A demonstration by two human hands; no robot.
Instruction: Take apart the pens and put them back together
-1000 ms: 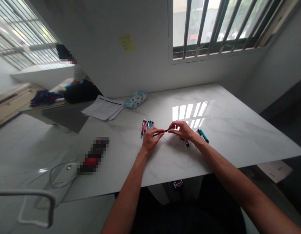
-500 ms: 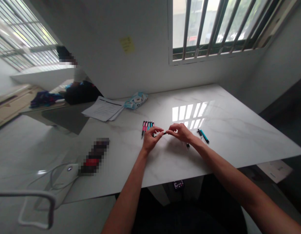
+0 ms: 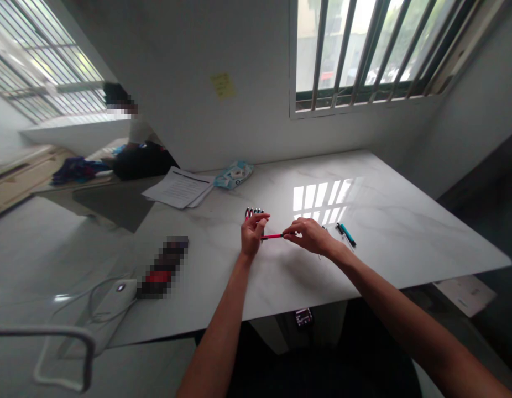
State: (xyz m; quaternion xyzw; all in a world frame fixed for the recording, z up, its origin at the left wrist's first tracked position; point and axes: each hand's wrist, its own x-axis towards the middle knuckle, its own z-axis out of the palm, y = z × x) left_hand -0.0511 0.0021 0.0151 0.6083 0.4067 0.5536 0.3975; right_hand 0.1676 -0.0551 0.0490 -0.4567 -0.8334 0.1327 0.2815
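A pen with a red barrel (image 3: 274, 236) spans the gap between my two hands, lying nearly level just above the table. My left hand (image 3: 251, 235) is closed around its left end, thumb and index finger raised over it. At the other end, my right hand (image 3: 309, 234) pinches the dark part with thumb and fingertips. Behind my left hand is a row of several pens (image 3: 254, 211), partly hidden by the fingers. Right of my right hand lie a teal pen barrel (image 3: 348, 234) and a thin clear piece. Small parts beside my right wrist are mostly covered.
Papers (image 3: 179, 187) and a blue wipes packet (image 3: 234, 174) lie at the back of the marble-look table (image 3: 388, 221). A blurred dark object (image 3: 163, 268) and a white device with a cable (image 3: 115, 301) are at left. Another person (image 3: 137, 138) sits far left.
My hands have moved apart a little, and the red barrel now shows between them, where only a short dark piece showed before. The view has shifted slightly.
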